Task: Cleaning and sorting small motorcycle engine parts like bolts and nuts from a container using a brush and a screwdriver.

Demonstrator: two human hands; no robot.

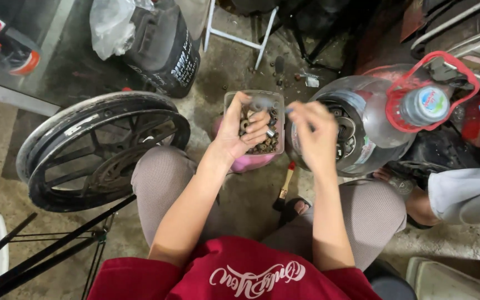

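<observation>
Squatting over a dirty concrete floor [234, 72], knees spread, red shirt at the near edge. Left hand [240, 130] wrapped around the near side of a clear plastic container [254, 103], thumb along its left wall, fingers curled across the open top and clamped on it. Full of rusty nuts and washers [265, 145], brown and grey, heaped towards the near end. Held above the floor, between the knees, just left of the right hand. Below it, something pink [251, 163], partly hidden.

Right hand [313, 133] raised just beside the container's right rim, fingertips pinched together near a small grey piece [288, 111], too blurred to tell whether truly gripped. Back of the hand turned towards the camera.

Behind the right hand, a round dark machine part [351, 147], seen through a large clear plastic bottle [384, 114] with a white cap and a red carrying loop [434, 83]. On the floor near the right foot, a small paintbrush [285, 186] with a red band and pale handle, bristles pointing near.

To the left, a black spoked wheel with tyre [98, 150] lying flat on the floor. Far left, a dark jug [165, 50] with a crumpled plastic bag [112, 25] against it. At the right edge, another person's leg [465, 191] in light grey cloth, well apart from both hands.
</observation>
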